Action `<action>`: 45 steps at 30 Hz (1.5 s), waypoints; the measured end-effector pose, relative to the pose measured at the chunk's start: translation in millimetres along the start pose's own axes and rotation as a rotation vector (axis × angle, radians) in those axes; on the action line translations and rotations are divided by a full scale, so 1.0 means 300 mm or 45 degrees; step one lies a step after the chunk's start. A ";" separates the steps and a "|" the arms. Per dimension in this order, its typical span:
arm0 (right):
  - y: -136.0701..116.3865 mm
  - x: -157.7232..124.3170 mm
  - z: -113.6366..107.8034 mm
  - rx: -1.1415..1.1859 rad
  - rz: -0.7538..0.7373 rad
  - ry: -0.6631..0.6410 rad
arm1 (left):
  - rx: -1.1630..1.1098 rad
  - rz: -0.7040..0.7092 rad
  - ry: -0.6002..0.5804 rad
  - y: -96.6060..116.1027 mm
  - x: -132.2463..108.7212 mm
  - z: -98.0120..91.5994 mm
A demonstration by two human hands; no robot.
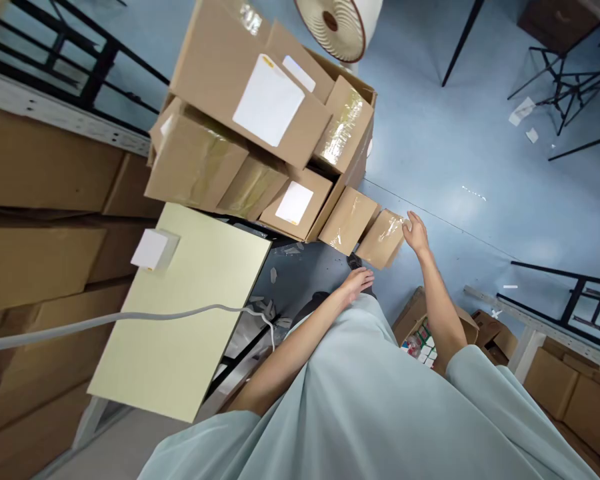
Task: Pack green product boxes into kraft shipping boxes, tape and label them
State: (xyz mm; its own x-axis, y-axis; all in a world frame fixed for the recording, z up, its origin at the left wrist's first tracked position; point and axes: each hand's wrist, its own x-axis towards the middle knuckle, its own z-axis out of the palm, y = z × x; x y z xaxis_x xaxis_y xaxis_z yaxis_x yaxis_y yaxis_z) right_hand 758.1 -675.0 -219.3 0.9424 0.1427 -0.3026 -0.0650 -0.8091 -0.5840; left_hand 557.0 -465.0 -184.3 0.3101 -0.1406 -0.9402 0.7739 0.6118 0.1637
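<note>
My right hand (415,232) is at the right edge of a small taped cardboard box (381,239), fingers apart; whether it touches the box is hard to tell. My left hand (359,281) is just below that box, fingers stretched out, holding nothing. Another small taped box (349,220) stands to the left, beside a large open carton (364,133). Several brown boxes are piled in and over this carton, among them a big one (220,60) with a white label and a smaller labelled one (300,200).
A pale yellow-green board (180,320) lies at the left with a pad of white labels (150,250) on it and a grey cable (170,315) across it. A fan (333,23) stands behind the pile. Stacked cartons (45,253) line the left. An open box (420,333) sits at lower right.
</note>
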 end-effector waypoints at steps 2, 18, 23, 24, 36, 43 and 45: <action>-0.026 -0.021 0.012 0.033 -0.035 0.019 | -0.049 0.031 -0.005 0.019 -0.047 -0.058; -0.864 -0.351 0.245 0.282 -0.881 -0.260 | -1.018 0.807 0.236 -0.175 -0.601 -0.659; -1.189 -0.721 0.482 0.366 -1.151 -0.635 | -1.321 1.199 0.349 -0.416 -0.853 -0.856; -1.244 -0.811 0.530 0.374 -1.203 -0.708 | -1.381 1.270 0.385 -0.481 -0.899 -0.898; -1.526 -1.993 0.984 0.081 -1.742 -1.851 | -2.459 1.797 1.278 -1.392 -1.225 -1.083; -1.487 -2.501 1.092 -0.245 -1.961 -2.560 | -3.163 1.732 1.696 -1.603 -1.230 -0.898; -1.460 -2.627 1.107 -0.388 -1.962 -2.768 | -3.303 1.677 1.816 -1.614 -1.244 -0.843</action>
State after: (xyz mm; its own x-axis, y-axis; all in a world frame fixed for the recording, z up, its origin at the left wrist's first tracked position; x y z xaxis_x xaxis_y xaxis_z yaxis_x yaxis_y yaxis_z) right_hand -65.0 -243.7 25.0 -0.9750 0.2157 -0.0530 0.1083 0.2531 -0.9614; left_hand -73.1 -511.9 11.8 -0.8218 -0.0230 -0.5694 -0.4359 -0.6182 0.6541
